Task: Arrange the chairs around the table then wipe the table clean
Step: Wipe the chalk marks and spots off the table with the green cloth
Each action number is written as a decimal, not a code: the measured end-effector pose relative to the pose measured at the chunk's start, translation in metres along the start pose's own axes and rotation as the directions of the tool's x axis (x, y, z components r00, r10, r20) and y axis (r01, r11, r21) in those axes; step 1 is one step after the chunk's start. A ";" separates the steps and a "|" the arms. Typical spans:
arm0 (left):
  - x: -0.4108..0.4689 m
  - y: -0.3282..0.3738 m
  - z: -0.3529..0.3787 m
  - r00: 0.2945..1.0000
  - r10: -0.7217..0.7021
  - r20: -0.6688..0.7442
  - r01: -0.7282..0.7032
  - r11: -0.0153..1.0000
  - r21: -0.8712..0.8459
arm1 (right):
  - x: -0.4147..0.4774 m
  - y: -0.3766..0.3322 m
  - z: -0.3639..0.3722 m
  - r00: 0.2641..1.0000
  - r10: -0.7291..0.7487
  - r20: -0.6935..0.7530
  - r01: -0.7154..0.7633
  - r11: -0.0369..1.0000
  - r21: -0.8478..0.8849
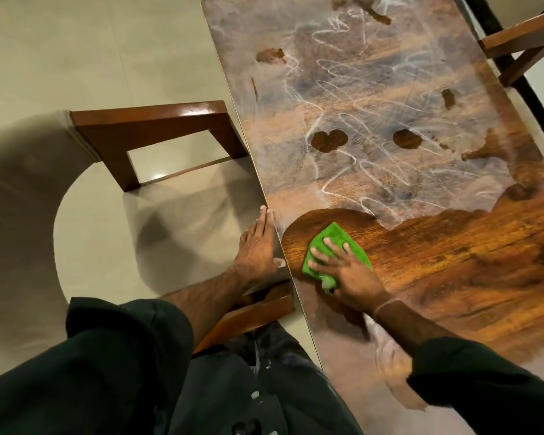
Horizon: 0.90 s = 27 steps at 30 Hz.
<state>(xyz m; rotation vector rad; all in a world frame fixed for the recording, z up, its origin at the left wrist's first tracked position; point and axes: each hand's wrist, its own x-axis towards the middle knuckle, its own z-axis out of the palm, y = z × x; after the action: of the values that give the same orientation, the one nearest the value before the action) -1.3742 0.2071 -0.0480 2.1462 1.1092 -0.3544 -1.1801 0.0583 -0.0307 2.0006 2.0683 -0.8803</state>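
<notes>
The left hand lies along the table edge, fingers straight and together, thumb on top, bracing; a hard lean there might nudge the table out of line with the chairs. Just right of it the cloth sits flat on the near part of the top, pinned under the right hand, whose fingers are spread and pressing down. The cloth is small and bunched, so it may load up and smear the film back over cleaned wood, or push it off the edge onto the near chair. The right sleeve hangs low over a hazy patch and could drag through it. Pale glossy floor fills the left, where the left chair stands close beside the table. The top shows dark shiny grain around the cloth and rightward; beyond that lies whitish haze with scribbled lines and a few bare spots. The far chair meets the top right corner
</notes>
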 end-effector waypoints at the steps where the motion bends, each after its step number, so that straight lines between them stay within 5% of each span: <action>1: 0.000 0.000 0.000 1.000 -0.007 0.006 0.007 1.000 -0.004 | 0.008 -0.011 -0.002 0.995 0.095 -0.031 -0.095 0.995 0.023; 4: 0.000 -0.002 0.001 1.000 -0.004 0.005 0.003 1.000 0.025 | 0.023 -0.052 0.013 0.987 0.135 -0.089 -0.132 0.991 0.031; 8: 0.003 -0.003 -0.003 1.000 0.008 0.015 -0.008 0.999 0.042 | -0.002 -0.020 0.024 0.973 -0.225 -0.047 0.220 0.971 -0.095; 14: 0.004 -0.006 -0.008 1.000 0.016 0.020 -0.017 0.998 0.066 | 0.049 -0.069 0.003 0.941 0.304 -0.147 -0.286 0.949 0.129; 19: 0.004 -0.010 -0.013 0.999 0.050 0.007 -0.050 0.993 0.106 | 0.033 -0.034 -0.008 1.000 -0.017 -0.015 0.018 0.999 0.026; 24: 0.008 -0.012 -0.020 0.997 0.078 -0.008 -0.076 0.988 0.138 | 0.083 -0.052 -0.026 0.926 0.359 -0.113 -0.355 0.933 0.054; 27: 0.009 -0.011 -0.025 0.997 0.078 0.000 -0.077 0.987 0.141 | 0.083 -0.060 -0.018 0.982 0.170 -0.078 -0.168 0.985 0.034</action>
<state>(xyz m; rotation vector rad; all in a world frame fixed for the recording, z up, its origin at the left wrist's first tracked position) -1.3792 0.2343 -0.0396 2.3082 1.0277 -0.4016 -1.2411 0.1423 -0.0367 2.2215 1.8992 -0.8125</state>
